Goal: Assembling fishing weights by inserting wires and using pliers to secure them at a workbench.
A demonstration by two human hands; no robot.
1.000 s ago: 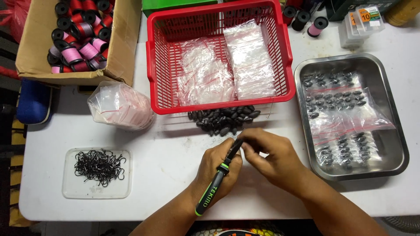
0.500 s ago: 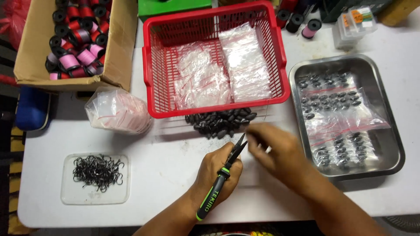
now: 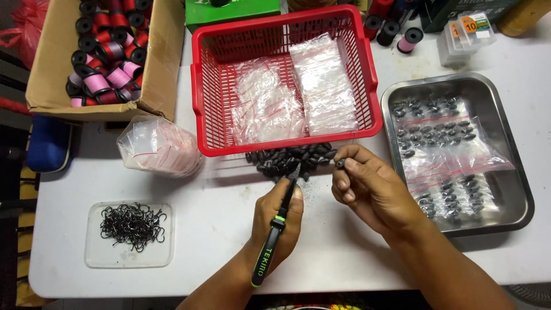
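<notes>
My left hand (image 3: 275, 221) grips a black tool with green trim (image 3: 274, 232), its tip pointing at a pile of small dark oval pieces (image 3: 290, 161) on the white table (image 3: 229, 229). My right hand (image 3: 367, 189) pinches one small dark piece (image 3: 340, 163) between thumb and forefinger, just right of the pile. The pile lies against the front wall of a red plastic basket (image 3: 198, 103), which holds clear zip bags.
A steel tray (image 3: 516, 189) at the right holds bagged dark pieces. A clear lid with black hooks (image 3: 132, 227) sits front left. A bag of small pouches (image 3: 158, 146) and a cardboard box of thread spools (image 3: 97, 54) stand at the left.
My right hand has moved from the tool's tip up and right to the pile's edge, and now pinches one dark piece. The left hand kept the tool steady.
</notes>
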